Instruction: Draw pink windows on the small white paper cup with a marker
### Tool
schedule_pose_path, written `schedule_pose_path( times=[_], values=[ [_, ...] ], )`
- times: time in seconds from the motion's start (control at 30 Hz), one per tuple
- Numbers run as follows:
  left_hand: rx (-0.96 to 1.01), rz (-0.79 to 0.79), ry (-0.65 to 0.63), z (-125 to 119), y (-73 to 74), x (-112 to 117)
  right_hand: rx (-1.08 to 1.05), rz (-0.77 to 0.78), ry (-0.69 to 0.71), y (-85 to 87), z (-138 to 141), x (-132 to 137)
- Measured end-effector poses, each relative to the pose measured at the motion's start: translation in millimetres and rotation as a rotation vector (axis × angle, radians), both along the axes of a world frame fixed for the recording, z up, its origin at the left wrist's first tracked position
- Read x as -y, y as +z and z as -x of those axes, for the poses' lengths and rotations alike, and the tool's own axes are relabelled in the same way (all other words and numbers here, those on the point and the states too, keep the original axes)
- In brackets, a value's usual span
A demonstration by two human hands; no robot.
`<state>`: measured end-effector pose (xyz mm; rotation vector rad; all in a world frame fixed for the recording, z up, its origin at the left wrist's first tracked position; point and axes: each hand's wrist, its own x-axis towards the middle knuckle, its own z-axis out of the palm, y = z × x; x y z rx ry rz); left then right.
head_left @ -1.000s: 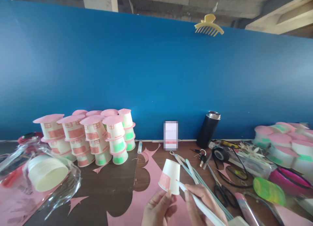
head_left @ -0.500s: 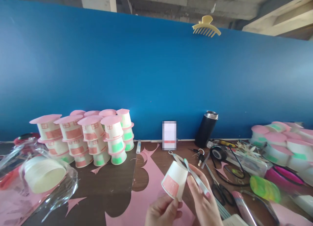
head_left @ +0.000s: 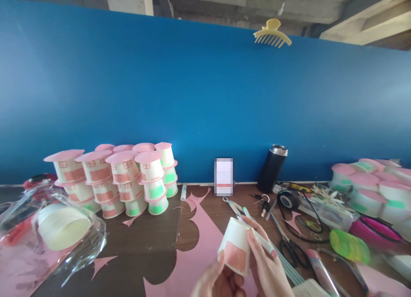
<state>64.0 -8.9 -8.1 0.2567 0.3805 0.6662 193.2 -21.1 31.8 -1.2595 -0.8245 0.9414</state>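
Observation:
A white paper cup (head_left: 238,233), bottom up and slightly tilted, carries a coloured-in pink-red rectangle on its side. My left hand (head_left: 215,274) is closed on it from the lower left, its thumb near the coloured patch. My right hand (head_left: 263,262) touches the cup's right side with its fingers and also grips a marker (head_left: 266,244) with a pale barrel, a green end and a pink tip. Beneath them lies a pink paper sheet (head_left: 192,267) with round cut-outs along its edge.
Stacked cups with pink paper tops (head_left: 125,170) stand at the left, beside plastic-wrapped nested cups (head_left: 64,228). A black bottle (head_left: 272,170), keys (head_left: 264,205), scissors (head_left: 290,245) and a pink container (head_left: 372,230) lie rightward, with more decorated cups (head_left: 366,183) beyond. A blue partition (head_left: 199,87) rises behind.
The cup has shifted right and slightly down and turned, so its coloured rectangle faces me more. My right fingers have come onto the cup's side; the left thumb has moved up along it.

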Motion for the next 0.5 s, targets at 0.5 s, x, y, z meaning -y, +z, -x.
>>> schedule_pose_path(
  times=[0.5],
  values=[
    [0.096, 0.223, 0.216, 4, 11.2, -7, 0.63, -0.309, -0.312, 2.5, -2, 12]
  ],
)
